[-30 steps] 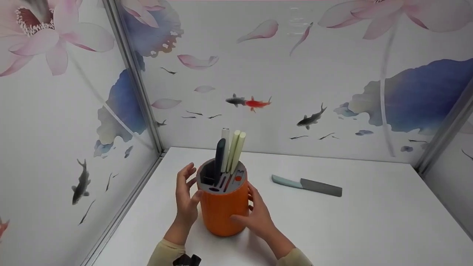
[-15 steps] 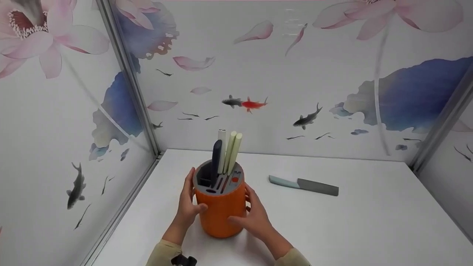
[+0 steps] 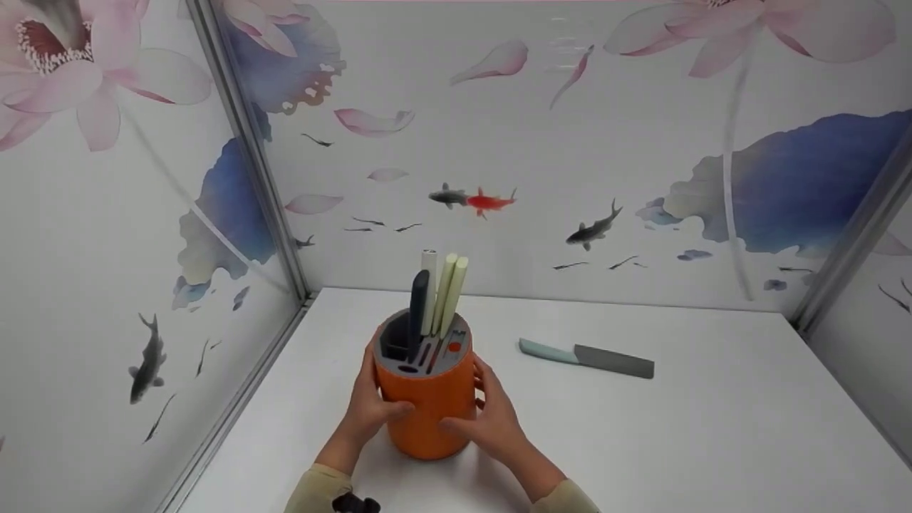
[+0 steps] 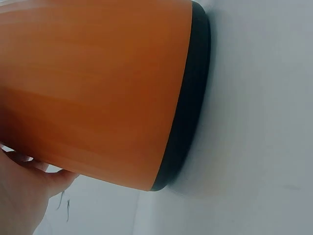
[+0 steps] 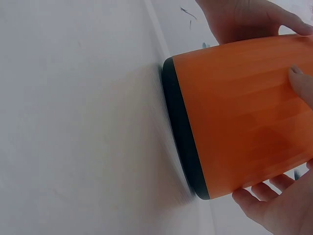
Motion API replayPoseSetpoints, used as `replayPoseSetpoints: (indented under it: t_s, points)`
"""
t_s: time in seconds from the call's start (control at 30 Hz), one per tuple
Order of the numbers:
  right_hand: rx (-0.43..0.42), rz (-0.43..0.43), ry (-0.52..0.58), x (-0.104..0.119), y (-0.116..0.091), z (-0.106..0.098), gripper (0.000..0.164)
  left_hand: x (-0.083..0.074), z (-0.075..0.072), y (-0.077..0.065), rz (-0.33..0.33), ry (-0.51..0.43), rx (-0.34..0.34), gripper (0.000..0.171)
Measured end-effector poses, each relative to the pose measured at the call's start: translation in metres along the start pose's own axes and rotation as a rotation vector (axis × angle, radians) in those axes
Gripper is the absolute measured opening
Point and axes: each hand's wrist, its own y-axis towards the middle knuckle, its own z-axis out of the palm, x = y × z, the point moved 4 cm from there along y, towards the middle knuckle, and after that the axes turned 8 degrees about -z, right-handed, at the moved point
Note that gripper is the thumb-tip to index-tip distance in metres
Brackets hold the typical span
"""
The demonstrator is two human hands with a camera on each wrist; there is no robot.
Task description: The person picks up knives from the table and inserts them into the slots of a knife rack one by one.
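Observation:
An orange knife block [image 3: 427, 406] with a slotted grey top stands between my two hands. My left hand [image 3: 367, 406] grips its left side, thumb across the front and fingers hidden behind. On the opposite side my right hand [image 3: 495, 410] holds it, the thumb lying on the front wall. From the top rise a dark navy handle [image 3: 418, 306], a white handle [image 3: 429, 285] and two pale yellow-green handles [image 3: 454, 292]. In the right wrist view the block's black base [image 5: 181, 127] is right at the white table surface.
A cleaver-shaped knife [image 3: 614, 360] with a light blue-green handle lies flat on the white table [image 3: 677, 434], right of the block. Printed panels with flowers and fish enclose the table at the back [image 3: 399, 43] and both sides.
My left hand, earlier spread loosely beside the block, has closed in around its left side, its thumb moving down and across the front. My right hand keeps its hold. The cleaver stays put.

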Motion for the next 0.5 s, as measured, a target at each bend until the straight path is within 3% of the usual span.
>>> replayPoseSetpoints:
  t_s: [0.23,0.5]
  points:
    - [0.019,0.009,-0.008,-0.002,0.001,-0.002,0.110,-0.001,0.000,-0.001,-0.006,0.031,-0.023,0.117]
    - [0.039,-0.027,-0.037,-0.022,0.013,-0.040,0.062,-0.001,0.002,0.000,-0.058,0.008,-0.036,0.118]
